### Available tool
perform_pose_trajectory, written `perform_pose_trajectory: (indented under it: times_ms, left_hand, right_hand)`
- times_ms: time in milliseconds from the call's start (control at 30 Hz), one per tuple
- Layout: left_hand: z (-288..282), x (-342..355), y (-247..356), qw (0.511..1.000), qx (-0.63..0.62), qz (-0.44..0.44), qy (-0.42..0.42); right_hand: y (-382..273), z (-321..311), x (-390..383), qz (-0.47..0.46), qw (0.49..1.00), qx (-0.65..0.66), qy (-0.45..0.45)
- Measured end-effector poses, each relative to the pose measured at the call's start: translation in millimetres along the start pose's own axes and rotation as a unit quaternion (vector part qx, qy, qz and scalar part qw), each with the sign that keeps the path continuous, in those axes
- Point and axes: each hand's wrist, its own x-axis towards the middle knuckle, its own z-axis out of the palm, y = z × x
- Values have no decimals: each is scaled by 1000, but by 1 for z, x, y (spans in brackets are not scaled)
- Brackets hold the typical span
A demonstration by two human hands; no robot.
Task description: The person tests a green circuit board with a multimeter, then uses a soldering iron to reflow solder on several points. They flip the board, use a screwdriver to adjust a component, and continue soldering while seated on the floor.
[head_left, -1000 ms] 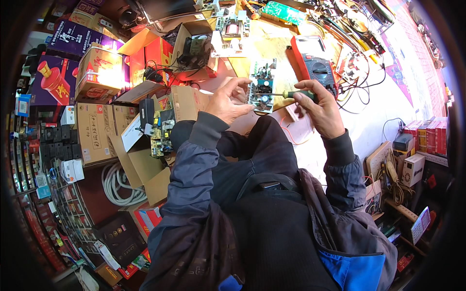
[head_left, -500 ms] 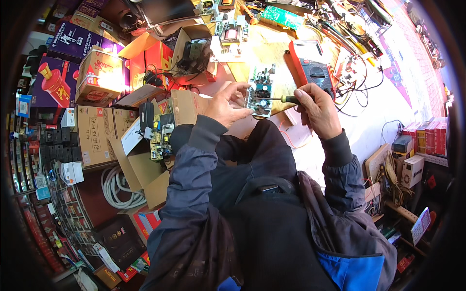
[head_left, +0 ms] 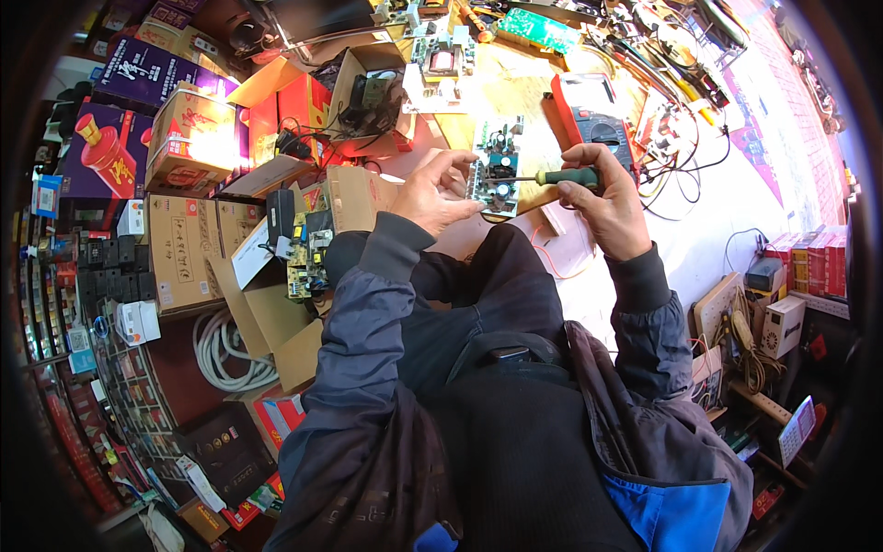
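My left hand (head_left: 434,191) grips the left edge of a small circuit board (head_left: 501,166) at the upper middle of the view. My right hand (head_left: 604,204) is closed on a screwdriver (head_left: 566,178) with a green handle, whose shaft lies level across the board toward its left side. Where the tip meets the board is too small to make out. A red-and-dark multimeter (head_left: 596,120) sits just beyond my right hand, and a red wire (head_left: 552,267) runs below it.
Cardboard boxes (head_left: 184,253) crowd the left, beside another circuit board (head_left: 306,262). The bright bench (head_left: 690,212) holds a green board (head_left: 538,29), tools and cables at the back. A coiled grey hose (head_left: 221,363) lies lower left; small equipment (head_left: 780,322) stands at the right.
The fingers of my right hand have shifted on the screwdriver handle, showing more of it than half a second ago. My left hand and the board have stayed nearly in place.
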Motion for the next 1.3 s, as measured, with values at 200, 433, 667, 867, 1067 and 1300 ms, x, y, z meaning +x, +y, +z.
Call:
perform_pose_trajectory:
  times_ms: [200,433,667,867,1067,1300]
  left_hand:
    - [0,1,1,1000,8,-1,-9]
    - [2,0,1,1000,5,4,6]
    - [2,-1,3,1000,8,6,7]
    - [3,-1,2,1000,8,6,12]
    - [3,0,0,1000,6,10,9]
    - [3,-1,0,1000,13,10,9]
  right_hand:
    - [-1,-7,-1,145,989,26,-3]
    - [0,-6,-3,105,994,27,2]
    - [1,-2,-3,27,999,28,12]
    - [3,-3,-1,19,1000,15,12]
    - [4,-2,-2,79,995,51,14]
    - [3,-4,-2,53,996,64,31]
